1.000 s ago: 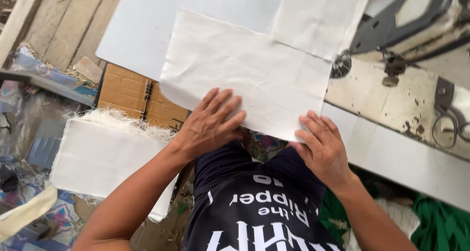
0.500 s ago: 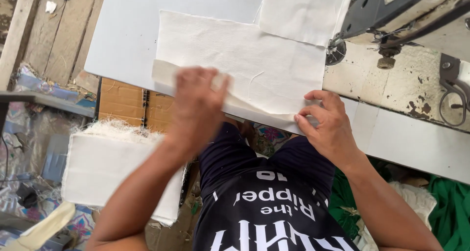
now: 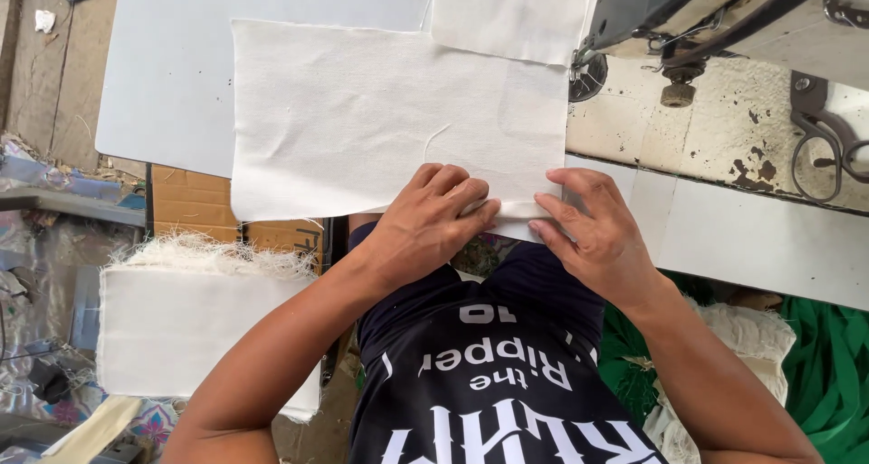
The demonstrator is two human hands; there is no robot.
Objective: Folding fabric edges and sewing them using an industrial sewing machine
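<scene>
1. We have a rectangle of off-white cloth (image 3: 380,120) lying flat on the pale grey table (image 3: 163,75), its near edge at the table's front, just before our body

2. Our left hand (image 3: 425,233) rests palm down on that near edge, fingers together and flat, gripping nothing, only pressing the cloth

3. Our right hand (image 3: 593,233) lies beside it at the cloth's near right corner, fingers spread a little; it presses too, and we cannot tell whether the thumb has a fold pinched underneath

4. We judge the cloth light and soft: it shows faint creases and a loose thread, so it would sag if lifted by one point and slide easily on the smooth top

5. Best taken at the near edge or the two near corners, pinched between thumb and fingers, both hands apart to keep it taut

6. A second cloth piece (image 3: 511,16) overlaps the far right corner, beside the sewing machine (image 3: 688,11); scissors (image 3: 819,147) lie at the right, and a frayed stack of cloth (image 3: 199,328) sits low on our left
</scene>
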